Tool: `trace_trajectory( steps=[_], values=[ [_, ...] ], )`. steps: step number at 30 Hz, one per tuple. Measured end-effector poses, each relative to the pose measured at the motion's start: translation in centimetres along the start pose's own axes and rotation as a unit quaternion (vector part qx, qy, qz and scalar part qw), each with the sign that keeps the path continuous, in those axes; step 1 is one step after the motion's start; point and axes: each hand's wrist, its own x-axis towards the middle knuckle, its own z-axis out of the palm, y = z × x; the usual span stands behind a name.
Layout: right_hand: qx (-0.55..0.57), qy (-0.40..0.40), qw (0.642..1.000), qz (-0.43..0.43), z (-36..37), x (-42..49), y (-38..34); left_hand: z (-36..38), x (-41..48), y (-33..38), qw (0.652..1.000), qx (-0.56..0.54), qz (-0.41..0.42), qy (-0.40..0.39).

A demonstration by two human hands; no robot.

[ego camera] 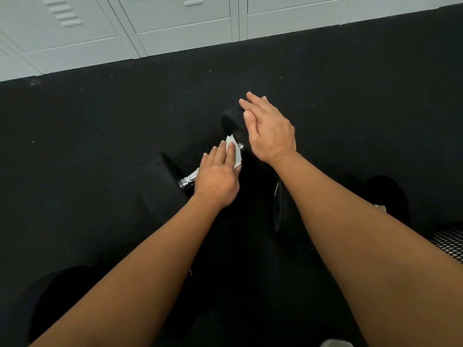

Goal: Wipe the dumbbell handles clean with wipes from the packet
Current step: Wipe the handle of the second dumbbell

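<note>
dumbbell [160, 186]: on the black floor [100, 121] at frame centre, its bar running from 8 o'clock to 1 o'clock between two black heads.
handle [189, 179]: chrome, bare only at its 8 o'clock end; the rest is under the hand and the wipe.
wipe [234, 152]: white, folded over the handle close to the 1 o'clock head.
left hand [216, 179]: fingers close together on top of the wipe, with what looks like the thumb tip showing beneath it, so it pinches the wipe round the bar.
right hand [269, 128]: fingers straight and pressed together, flat over the 1 o'clock head; contact cannot be told.
step: rubbing this handle, judged about mid-bar.
doing it well: steady the head so the dumbbell cannot roll, wrap the wipe fully round, draw it toward the bare 8 o'clock end, and twist to reach the underside.
second dumbbell [278, 209]: at 4 o'clock under the right forearm, likely next.
packet: not seen.
</note>
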Motion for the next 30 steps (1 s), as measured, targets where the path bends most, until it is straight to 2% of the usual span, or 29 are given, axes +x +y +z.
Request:
trace_trajectory(
  steps=[4,8,12,15,17,22,26,30],
  values=[
    [-0.001,0.005,1.0,-0.005,0.1,-0.3,0.2,0.1,1.0,0.4,0.999,0.004,-0.024,0.028],
    [-0.007,-0.002,1.0,-0.007,0.1,0.0,0.2,-0.5,2.4,0.5,0.999,-0.021,-0.036,0.0],
    [-0.004,-0.002,1.0,-0.003,0.2,0.4,0.1,0.0,0.2,0.5,0.999,0.046,-0.015,0.022],
    [0.0,0.004,1.0,-0.004,0.3,0.4,0.1,0.7,-1.3,0.5,0.996,0.087,-0.019,-0.004],
    [0.002,0.004,1.0,-0.004,0.4,0.4,0.1,0.5,-1.1,0.6,0.998,0.061,-0.029,0.005],
    [-0.004,-0.008,1.0,0.004,0.4,0.6,-0.2,-0.7,2.1,0.7,0.993,-0.104,-0.043,0.031],
    [-0.01,-0.017,1.0,0.006,0.2,0.9,-0.2,-0.9,2.8,0.3,0.996,-0.076,-0.037,0.008],
    [-0.001,-0.007,1.0,0.003,0.3,0.6,0.0,0.2,1.5,-0.2,0.998,-0.037,-0.039,0.024]
  ],
)
